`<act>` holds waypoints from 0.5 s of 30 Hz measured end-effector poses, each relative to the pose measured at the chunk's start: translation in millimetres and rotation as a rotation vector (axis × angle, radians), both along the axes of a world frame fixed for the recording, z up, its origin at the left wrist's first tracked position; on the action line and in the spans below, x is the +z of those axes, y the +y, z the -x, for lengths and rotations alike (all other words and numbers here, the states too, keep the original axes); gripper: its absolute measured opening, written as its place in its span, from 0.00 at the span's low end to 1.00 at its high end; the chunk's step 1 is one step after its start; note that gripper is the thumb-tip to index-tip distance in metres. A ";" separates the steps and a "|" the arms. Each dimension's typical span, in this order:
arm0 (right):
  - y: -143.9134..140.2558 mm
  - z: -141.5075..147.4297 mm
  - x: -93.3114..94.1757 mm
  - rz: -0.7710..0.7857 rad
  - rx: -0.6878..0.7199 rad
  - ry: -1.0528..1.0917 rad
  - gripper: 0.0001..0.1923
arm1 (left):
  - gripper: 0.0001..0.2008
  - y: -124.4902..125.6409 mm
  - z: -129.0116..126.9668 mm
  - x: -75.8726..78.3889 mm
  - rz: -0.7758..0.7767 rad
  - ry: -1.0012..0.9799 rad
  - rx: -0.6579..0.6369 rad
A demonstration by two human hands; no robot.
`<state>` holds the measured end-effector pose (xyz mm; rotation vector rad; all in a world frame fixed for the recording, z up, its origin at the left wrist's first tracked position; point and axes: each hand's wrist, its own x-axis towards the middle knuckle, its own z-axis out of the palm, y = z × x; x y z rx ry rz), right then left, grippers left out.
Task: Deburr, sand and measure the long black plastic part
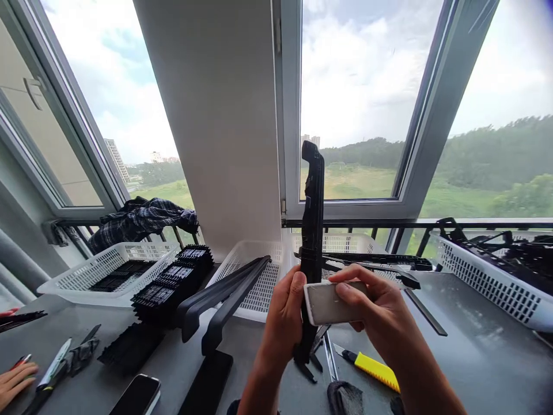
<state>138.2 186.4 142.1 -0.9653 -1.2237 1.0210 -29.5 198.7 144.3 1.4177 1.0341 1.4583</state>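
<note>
My left hand (281,317) is closed around a long black plastic part (313,213), which stands nearly upright with its hooked end at the top. In my right hand (384,308) is a flat, pale grey rectangular block (330,305), gripped between thumb and fingers. The block lies across the front of the black part, close to my left thumb; whether it presses on the part I cannot tell. Below my hands a yellow utility knife (375,372) lies on the grey table (484,369), beside a tool with a cloth-wrapped handle (344,397).
White baskets (168,249) line the window side, the right one (488,288) heaped with black parts. Two curved black parts (233,302) lean on the middle basket. Stacked black grids (173,282), a phone (137,395) and another person's hand (17,380) are at the left.
</note>
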 end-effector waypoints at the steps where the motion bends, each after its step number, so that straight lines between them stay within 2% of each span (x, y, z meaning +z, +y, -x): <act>1: -0.8 -2.8 0.1 0.010 0.030 -0.020 0.20 | 0.27 1.2 -0.1 0.7 -0.008 -0.023 -0.024; 4: -4.0 -10.8 1.5 -0.008 -0.039 -0.030 0.21 | 0.28 4.1 -2.1 3.9 -0.029 -0.120 -0.065; 8: -13.1 -5.8 10.1 -0.219 -0.231 -0.073 0.22 | 0.29 4.2 -3.8 4.1 0.022 -0.223 -0.075; 10: -18.8 4.1 15.5 -0.325 -0.174 -0.244 0.14 | 0.28 1.6 -3.1 2.4 0.081 -0.283 -0.081; 11: -21.5 9.8 17.7 -0.363 -0.103 -0.343 0.10 | 0.28 -0.1 -2.5 1.7 0.110 -0.328 -0.069; 13: -25.8 20.1 20.3 -0.389 0.048 -0.486 0.11 | 0.29 -3.2 -1.3 1.0 0.157 -0.428 -0.030; 15: -28.2 26.6 20.6 -0.375 0.132 -0.536 0.15 | 0.31 -4.2 -0.4 1.7 0.183 -0.497 -0.005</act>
